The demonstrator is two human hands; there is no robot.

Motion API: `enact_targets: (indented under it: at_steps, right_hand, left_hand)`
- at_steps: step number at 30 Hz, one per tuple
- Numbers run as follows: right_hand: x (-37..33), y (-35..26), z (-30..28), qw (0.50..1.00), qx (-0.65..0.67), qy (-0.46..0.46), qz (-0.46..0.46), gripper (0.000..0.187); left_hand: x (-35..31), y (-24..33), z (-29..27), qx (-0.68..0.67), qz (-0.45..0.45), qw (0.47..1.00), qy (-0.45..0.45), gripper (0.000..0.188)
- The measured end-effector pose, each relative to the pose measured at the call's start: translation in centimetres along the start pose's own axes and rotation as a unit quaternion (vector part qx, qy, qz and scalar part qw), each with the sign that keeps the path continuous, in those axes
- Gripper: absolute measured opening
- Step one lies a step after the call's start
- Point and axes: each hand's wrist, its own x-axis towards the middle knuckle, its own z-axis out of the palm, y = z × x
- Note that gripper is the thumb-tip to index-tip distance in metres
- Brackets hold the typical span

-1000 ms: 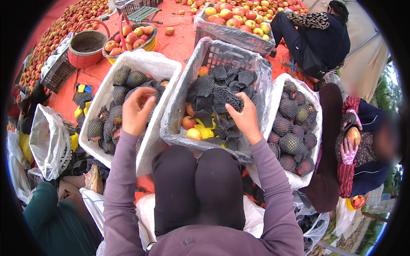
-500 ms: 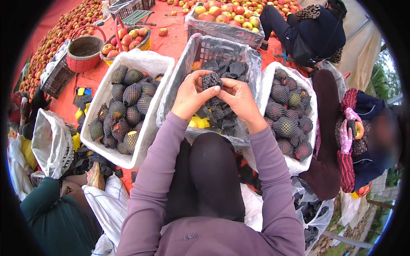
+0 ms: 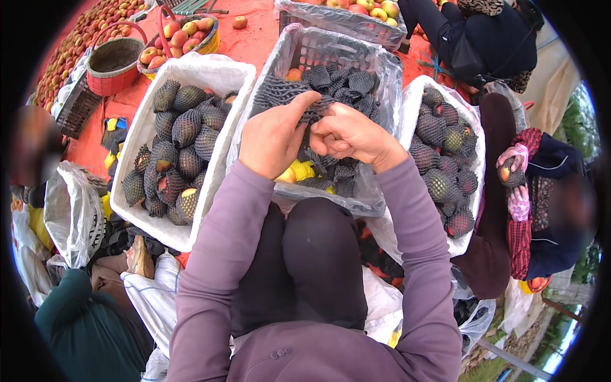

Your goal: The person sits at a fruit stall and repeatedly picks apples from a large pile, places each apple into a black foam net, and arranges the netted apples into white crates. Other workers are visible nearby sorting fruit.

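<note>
Above the middle crate, my left hand [image 3: 275,137] is closed on a black foam net sleeve [image 3: 286,94], which sticks out beyond its fingers. My right hand [image 3: 358,135] has its fingers curled in, and thumb and fingertips meet at the sleeve's near end beside the left thumb. Whether anything is inside the sleeve is hidden by my fingers. Beneath lies the lined grey crate [image 3: 245,137], holding many loose black foam sleeves [image 3: 347,86], some yellow ones [image 3: 301,170] and a partly seen apple [image 3: 293,74].
White-lined crates of netted apples flank it at left [image 3: 219,69] and right [image 3: 474,210]. Farther off are a red basket [image 3: 111,89], a basket of apples [image 3: 181,38] and another apple crate [image 3: 340,18]. At right, a co-worker's gloved hands [image 3: 517,191] hold a netted apple. Another person sits far right.
The sleeve, bunched up at my fingertips before, now extends out to the left. My right hand's fingers have curled in more. The view has shifted, so the crates appear higher in it.
</note>
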Motion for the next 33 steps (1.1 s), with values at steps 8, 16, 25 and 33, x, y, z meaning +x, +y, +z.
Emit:
enact_targets:
  at_steps: [8,16,25,33]
  right_hand:
    - [6.6,2.1,-1.2,0.948,0.230,0.057,-0.215,0.018]
    - [13.2,21.9,-1.3,0.596,-0.779,-0.039,-0.191,0.047]
    - [12.0,17.3,-2.0,0.633,-0.742,0.076,-0.208,0.049]
    - [3.3,2.6,2.0,0.800,-0.402,0.276,-0.351,0.041]
  left_hand:
    - [-0.7,-1.9,0.9,-0.182,-0.167,0.967,0.055,0.048]
    - [-0.7,-3.0,0.0,-0.302,-0.240,0.918,0.096,0.029]
    - [-0.9,-4.1,0.3,-0.342,-0.270,0.885,0.165,0.022]
    - [-1.3,-4.0,2.3,-0.503,-0.273,0.820,0.032,0.066]
